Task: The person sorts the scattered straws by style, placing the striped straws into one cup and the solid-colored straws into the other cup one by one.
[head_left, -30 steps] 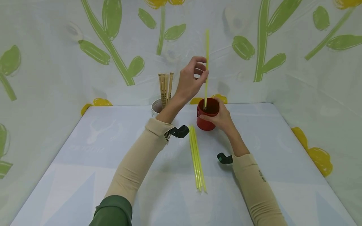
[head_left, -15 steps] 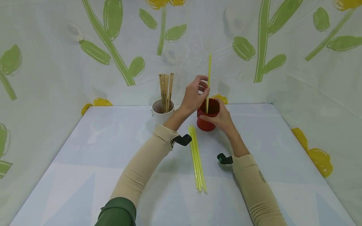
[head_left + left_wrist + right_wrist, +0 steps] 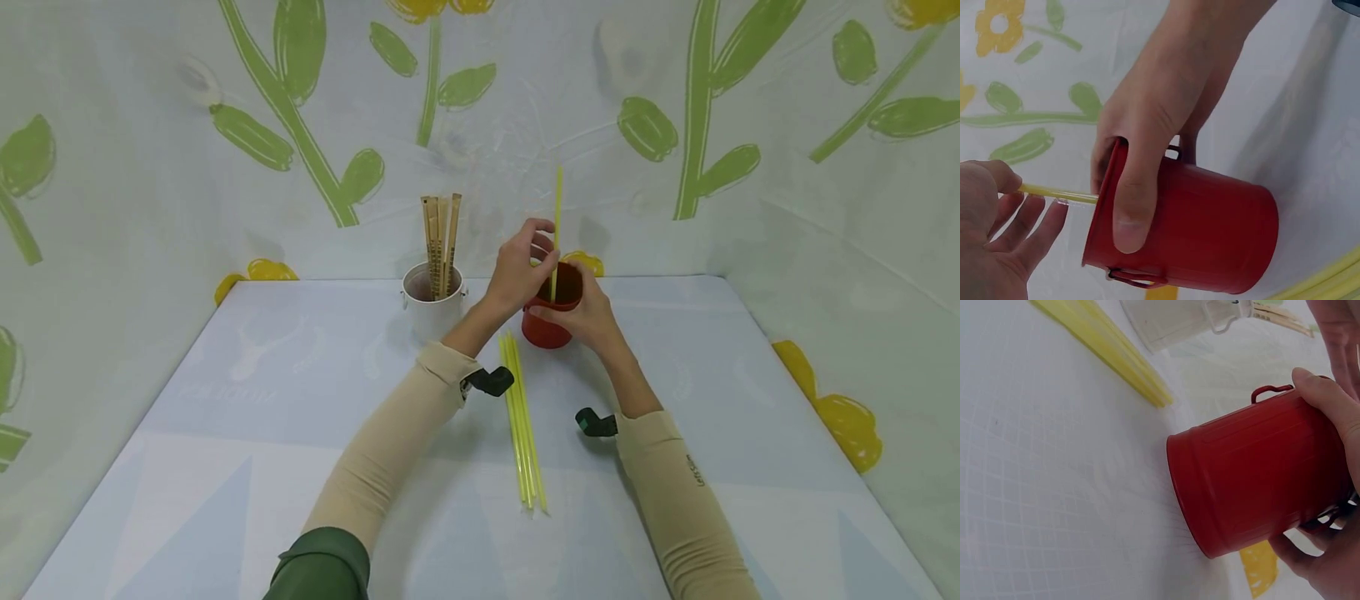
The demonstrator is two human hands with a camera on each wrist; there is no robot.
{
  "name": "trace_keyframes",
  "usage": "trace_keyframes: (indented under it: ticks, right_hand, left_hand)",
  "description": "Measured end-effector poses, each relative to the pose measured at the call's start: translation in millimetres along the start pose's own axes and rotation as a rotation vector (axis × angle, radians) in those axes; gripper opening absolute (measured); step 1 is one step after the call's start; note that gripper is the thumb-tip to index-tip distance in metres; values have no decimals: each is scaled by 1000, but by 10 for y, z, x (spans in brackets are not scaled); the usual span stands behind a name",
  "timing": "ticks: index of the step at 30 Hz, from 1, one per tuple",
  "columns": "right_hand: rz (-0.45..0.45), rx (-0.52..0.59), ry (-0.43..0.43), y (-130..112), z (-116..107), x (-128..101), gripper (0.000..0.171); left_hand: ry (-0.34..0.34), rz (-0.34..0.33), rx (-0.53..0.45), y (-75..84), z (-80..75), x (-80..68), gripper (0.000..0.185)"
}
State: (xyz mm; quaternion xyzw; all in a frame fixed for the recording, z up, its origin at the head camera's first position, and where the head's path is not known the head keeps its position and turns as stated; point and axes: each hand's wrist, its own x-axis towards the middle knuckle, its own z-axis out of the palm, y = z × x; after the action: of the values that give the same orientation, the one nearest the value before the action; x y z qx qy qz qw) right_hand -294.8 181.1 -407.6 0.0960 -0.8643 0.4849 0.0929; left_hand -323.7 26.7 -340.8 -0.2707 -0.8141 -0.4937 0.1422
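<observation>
My left hand (image 3: 517,265) pinches a yellow straw (image 3: 558,196) between thumb and fingers, and my right hand (image 3: 594,315) grips the red bucket (image 3: 547,335) close to its rim, thumb lying along the outside wall. The straw's lower end is down inside the bucket, its upper end well above the rim; whether it touches the bottom I cannot tell. My worry is the straw itself: it looks thin and light, so if I pressed on after it met the bottom, it would probably bend or skid sideways. A clear wrapper shows round it, and that could slide in my pinch. Letting go while it leans might leave it slumped against the wall, and with it so tall, a careless knuckle could flick it out. If my right hand slackened, a push on the rim might tip the bucket. Drawing back low, my left wrist camera (image 3: 491,381) could drag the loose straws (image 3: 527,433) across the bench (image 3: 262,400), or my forearm could knock the white bucket (image 3: 433,318).
</observation>
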Motion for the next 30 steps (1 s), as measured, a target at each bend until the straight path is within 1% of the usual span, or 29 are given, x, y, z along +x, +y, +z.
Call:
trace_keyframes:
  ticks: [6,19,27,30]
  right_hand:
    - [-7,-8,4,36,13,6,89]
    - [0,-2,5,41,-1,11,90]
    - [-13,9,1,32,-3,-1,89]
    - [-14,14,4,28,-3,0,89]
  left_hand:
    - [-30,-36,3,-41,48,-30,34]
    - [-57,-62,-2,-69,45,-19,36]
    - [-26,-108,-62,-76,14,-20,37]
    - [-15,-113,-73,-76,-10,-33,36]
